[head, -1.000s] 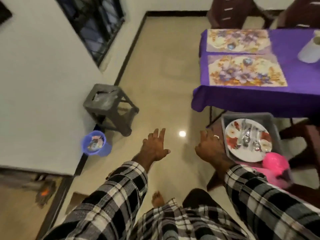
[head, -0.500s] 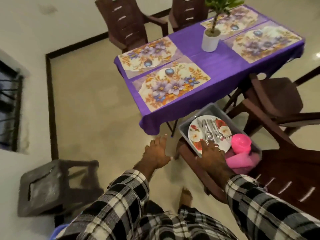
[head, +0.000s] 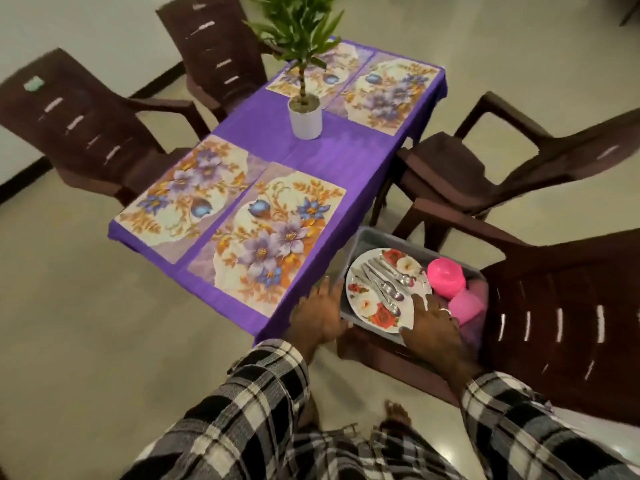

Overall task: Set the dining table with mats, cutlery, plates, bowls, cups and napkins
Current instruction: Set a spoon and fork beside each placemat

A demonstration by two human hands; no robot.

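Quick count: 4 floral mats on the desk [head: 311, 157], 2 side by side at the near end (left one [head: 180, 192], right one [head: 273, 237]) and 2 at the far end (left [head: 318, 74], right [head: 391, 91]). They lie on a purple cloth, w/ 1 potted plant [head: 304, 116] in a white pot standing mid-desk between the pairs.

4 brown plastic chairs round the desk: 2 on the left side (near [head: 79, 126], far [head: 214, 53]), 2 on the right (far [head: 512, 161], near [head: 554, 306]). The near right chair's seat carries 1 grey tub [head: 377, 239], just off the desk's near right corner. In the tub: 1 flowered plate [head: 363, 299] w/ a pile of cutlery [head: 384, 282] on top, can't count the pieces, too blurry. Beside the plate 1 pink bowl [head: 445, 275] upside down and 1 pink cup [head: 465, 306] on its side.

Left hand [head: 318, 313] has fingers spread, against the tub's left edge, not clamped on anything. Right hand [head: 429, 323] is open too, fingers resting flat on the plate's near rim, ring on one finger.

Floor's pale shiny tile, white walls w/ dark skirting. Checked sleeves, bare feet at the bottom.
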